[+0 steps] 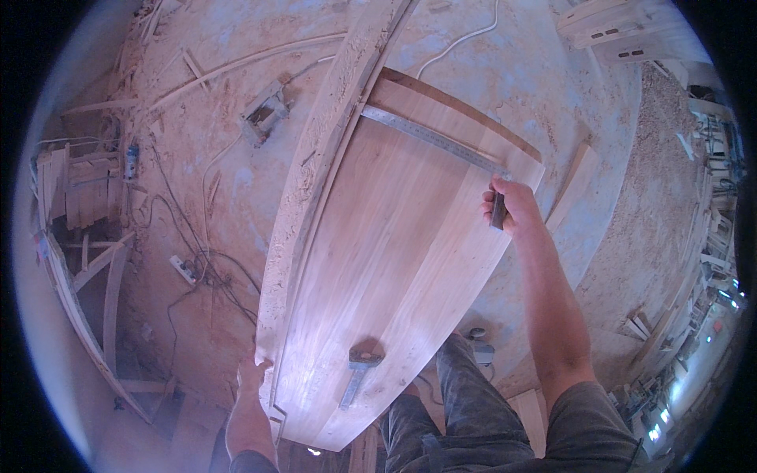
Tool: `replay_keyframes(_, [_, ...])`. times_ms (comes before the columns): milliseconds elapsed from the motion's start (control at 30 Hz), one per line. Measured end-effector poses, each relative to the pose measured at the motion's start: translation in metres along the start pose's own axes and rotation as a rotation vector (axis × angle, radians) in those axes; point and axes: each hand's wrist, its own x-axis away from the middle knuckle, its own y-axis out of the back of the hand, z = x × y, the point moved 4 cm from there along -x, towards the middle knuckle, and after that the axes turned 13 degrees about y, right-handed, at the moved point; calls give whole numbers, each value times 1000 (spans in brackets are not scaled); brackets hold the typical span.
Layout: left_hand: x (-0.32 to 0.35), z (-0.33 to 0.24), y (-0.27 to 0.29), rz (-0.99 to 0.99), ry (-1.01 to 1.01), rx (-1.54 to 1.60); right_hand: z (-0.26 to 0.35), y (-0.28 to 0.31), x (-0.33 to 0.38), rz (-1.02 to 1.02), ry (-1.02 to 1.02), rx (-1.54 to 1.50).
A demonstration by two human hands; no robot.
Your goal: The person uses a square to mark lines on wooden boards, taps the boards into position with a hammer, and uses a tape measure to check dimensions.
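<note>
A long pale wooden board (394, 252) lies in front of me, running away from my body. A metal try square (430, 138) lies across its far end, the steel blade flat on the wood. My right hand (509, 206) is closed around the square's dark handle at the board's right edge. My left hand (251, 377) rests on the near left edge of the board, fingers against the rough plank (315, 173) that runs alongside it. A hammer-like tool (356, 377) with a grey handle lies on the near end of the board.
Sawdust covers the floor all around. A power strip (183, 270) and tangled cables lie to the left, near a wooden frame (95, 276). A white cable (457, 39) runs at the top. Offcuts lie right of the board (572, 185). My legs stand below the board's near end.
</note>
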Motion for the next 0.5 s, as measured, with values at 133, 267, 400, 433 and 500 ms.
replay_keyframes(133, [0, -6, 1, -44, -122, 35, -6, 5, -1, 2, 2, -49])
replay_keyframes(267, [-26, 17, -10, -24, -233, 83, -23, 19, 7, 4, -79, -177])
replay_keyframes(400, [-36, 16, -11, 119, -194, 225, -27, 10, 14, 43, -46, -147])
replay_keyframes(433, [-35, 13, -11, 158, -187, 261, -25, 4, 16, 52, -25, -105])
replay_keyframes(500, [-28, 10, -11, 158, -139, 315, -25, 5, 16, 40, -32, -99])
